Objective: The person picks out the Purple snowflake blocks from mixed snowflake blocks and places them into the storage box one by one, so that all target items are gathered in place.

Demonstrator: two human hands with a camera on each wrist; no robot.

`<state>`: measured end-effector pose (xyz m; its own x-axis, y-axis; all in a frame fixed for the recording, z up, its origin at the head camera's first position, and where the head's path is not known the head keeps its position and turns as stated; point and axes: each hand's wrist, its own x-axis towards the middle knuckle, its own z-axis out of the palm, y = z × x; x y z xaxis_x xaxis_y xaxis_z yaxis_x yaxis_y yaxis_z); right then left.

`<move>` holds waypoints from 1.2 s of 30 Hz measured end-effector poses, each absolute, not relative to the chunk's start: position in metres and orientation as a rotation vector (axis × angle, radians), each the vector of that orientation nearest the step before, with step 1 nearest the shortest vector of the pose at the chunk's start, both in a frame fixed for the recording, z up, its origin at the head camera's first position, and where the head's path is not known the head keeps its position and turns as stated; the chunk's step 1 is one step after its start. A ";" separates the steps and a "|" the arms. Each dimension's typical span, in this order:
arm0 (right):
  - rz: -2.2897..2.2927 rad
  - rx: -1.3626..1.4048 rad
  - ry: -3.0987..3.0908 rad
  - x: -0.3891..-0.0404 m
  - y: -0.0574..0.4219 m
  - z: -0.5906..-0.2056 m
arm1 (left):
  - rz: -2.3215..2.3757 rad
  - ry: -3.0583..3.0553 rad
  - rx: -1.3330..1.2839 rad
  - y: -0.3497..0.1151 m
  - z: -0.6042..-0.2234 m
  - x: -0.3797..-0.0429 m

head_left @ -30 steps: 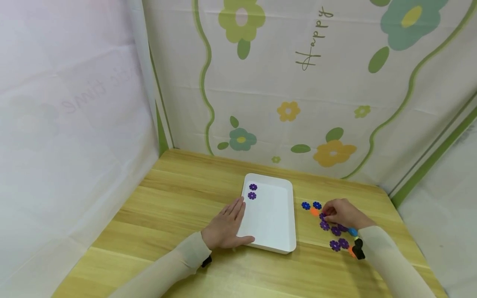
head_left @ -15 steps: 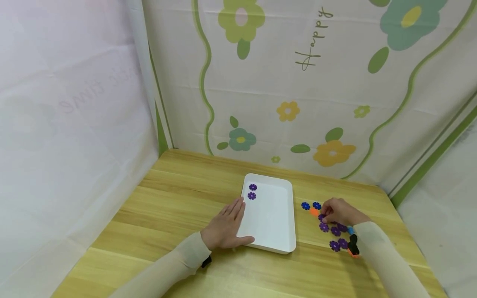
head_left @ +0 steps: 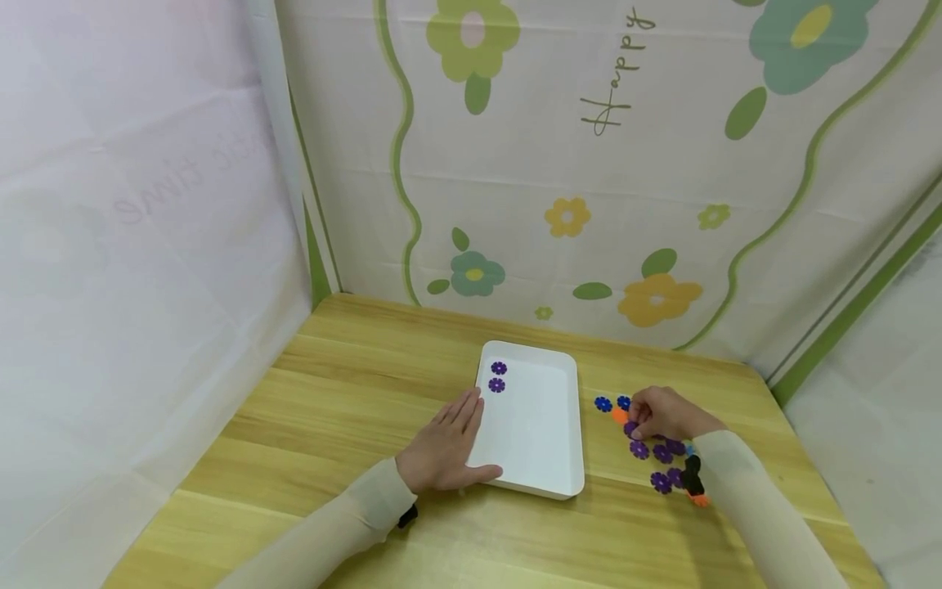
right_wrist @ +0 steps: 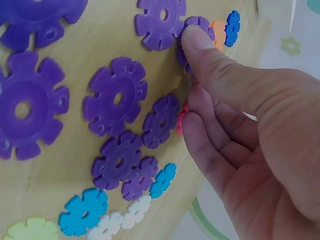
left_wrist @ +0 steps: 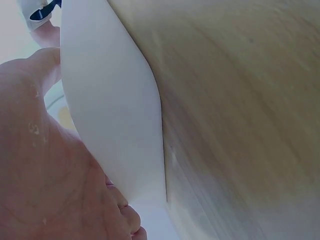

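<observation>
My left hand [head_left: 441, 450] lies along the left side of a white tray [head_left: 526, 433], its fingers straight and its thumb at the near left corner. In the left wrist view the palm is beside the tray's outer wall [left_wrist: 115, 110]. Two purple snowflake discs [head_left: 496, 385] lie in the tray's far left corner. To the right of the tray, my right hand [head_left: 666, 413] pinches a purple snowflake disc [right_wrist: 200, 21] at the thumb tip; the thumb partly covers it. Several more purple discs [right_wrist: 117, 97] lie on the table close to that hand.
Two blue discs [head_left: 603, 404] and an orange one [head_left: 621, 415] lie between tray and right hand. Light blue [right_wrist: 84, 212], white [right_wrist: 136, 212] and pale yellow discs [right_wrist: 32, 230] lie by the purple ones. A printed cloth [head_left: 515, 180] stands behind the wooden table [head_left: 353, 393].
My right hand has shifted slightly left, and the purple disc at its fingertips has moved left with it. My left hand and the tray have stayed put.
</observation>
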<state>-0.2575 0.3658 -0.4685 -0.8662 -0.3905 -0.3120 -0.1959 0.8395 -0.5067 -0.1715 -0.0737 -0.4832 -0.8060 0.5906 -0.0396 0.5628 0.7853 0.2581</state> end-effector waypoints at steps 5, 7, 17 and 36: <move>-0.662 -0.487 2.606 -0.255 0.366 -0.465 | 0.346 2.857 0.926 -0.074 -0.482 -0.171; -0.660 -0.519 2.601 -0.254 0.366 -0.462 | 0.347 2.857 0.925 -0.074 -0.482 -0.171; -0.717 -0.562 2.585 -0.260 0.360 -0.448 | 0.345 2.859 0.920 -0.073 -0.484 -0.171; -0.806 -0.645 2.484 -0.282 0.275 -0.423 | 0.320 2.862 0.911 -0.072 -0.482 -0.171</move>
